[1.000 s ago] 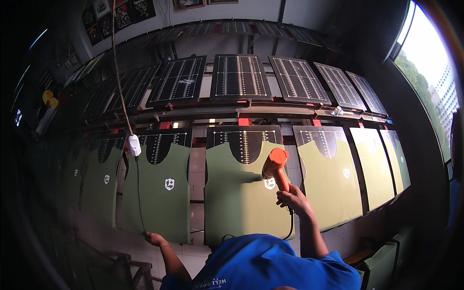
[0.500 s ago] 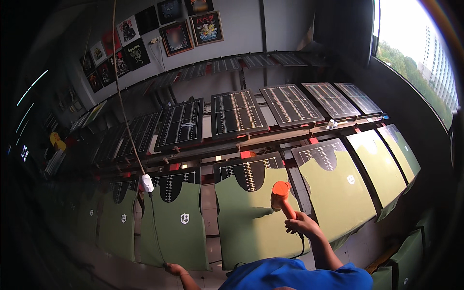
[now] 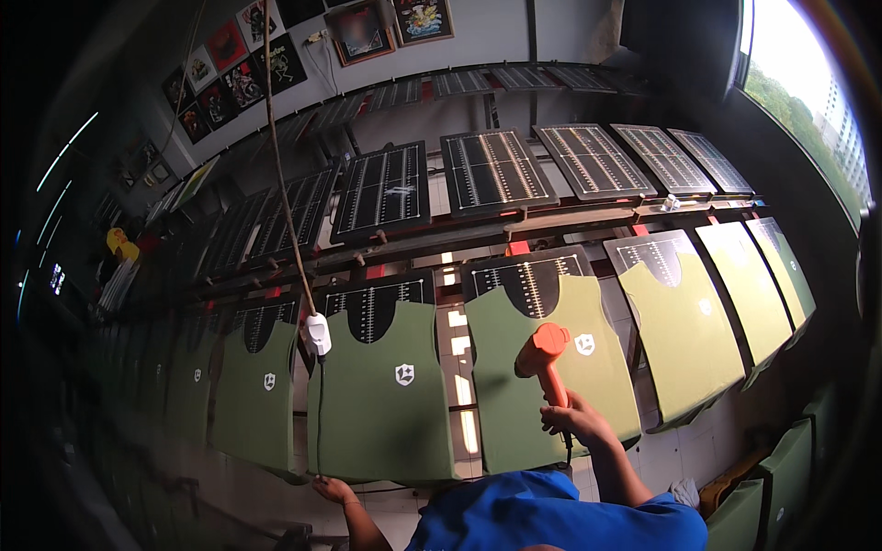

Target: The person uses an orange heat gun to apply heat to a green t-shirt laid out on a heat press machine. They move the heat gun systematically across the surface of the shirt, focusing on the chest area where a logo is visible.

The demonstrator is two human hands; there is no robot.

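My right hand (image 3: 577, 419) is closed around the handle of an orange hair dryer (image 3: 546, 354), held above a green shirt panel (image 3: 514, 404). That panel lies on a black ruled board (image 3: 528, 285), with a small white shield badge (image 3: 585, 344) just right of the dryer. A dark shadow falls on the cloth left of the nozzle. Low at the left, my left hand (image 3: 336, 490) pinches a black cord (image 3: 320, 413) by the front edge of the neighbouring green panel (image 3: 381, 418). The cord hangs from a white plug connector (image 3: 317, 334).
More boards with green panels stand to both sides, such as a sunlit one (image 3: 680, 340) at the right. Behind a long rail (image 3: 441, 231) is a row of bare black boards (image 3: 496, 170). A brown overhead cable (image 3: 280, 165) hangs down to the plug connector.
The dryer has moved left over the panel, so the white badge it covered now shows beside it. The view has shifted left along the row. Both hands keep their grips.
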